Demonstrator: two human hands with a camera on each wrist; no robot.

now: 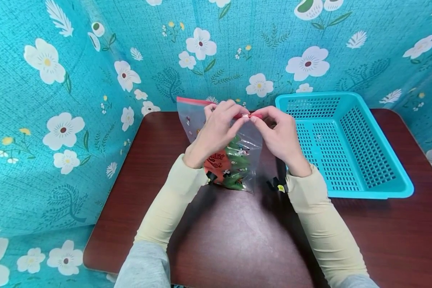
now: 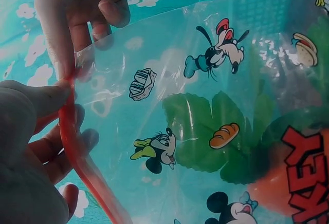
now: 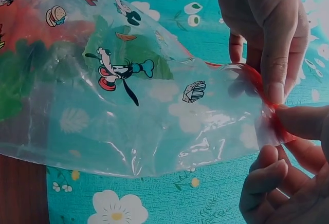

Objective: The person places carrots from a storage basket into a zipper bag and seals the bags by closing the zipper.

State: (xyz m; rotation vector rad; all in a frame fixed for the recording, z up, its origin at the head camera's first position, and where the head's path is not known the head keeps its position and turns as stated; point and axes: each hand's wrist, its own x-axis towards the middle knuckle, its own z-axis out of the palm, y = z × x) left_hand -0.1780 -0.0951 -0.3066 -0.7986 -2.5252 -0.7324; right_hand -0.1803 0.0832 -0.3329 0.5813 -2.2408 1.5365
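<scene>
A clear zip bag point(image 1: 250, 160) with cartoon prints hangs upright above the table, and its red zip strip point(image 1: 192, 101) runs along the top. Green leaf shapes point(image 2: 200, 136) and an orange-red shape point(image 2: 275, 190) show through the plastic; what they are is unclear. My left hand point(image 1: 217, 130) pinches the strip near the bag's right end. Close beside it, my right hand point(image 1: 281, 134) pinches that end between thumb and forefinger. In the right wrist view, the fingertips of both hands nearly meet on the red strip point(image 3: 280, 124).
A turquoise plastic basket point(image 1: 389, 152) with slotted walls stands to the right on the dark red-brown table point(image 1: 237, 240). Behind the table hangs a blue flowered cloth point(image 1: 230, 60). Dark straps point(image 1: 279, 186) with yellow labels hang below my wrists.
</scene>
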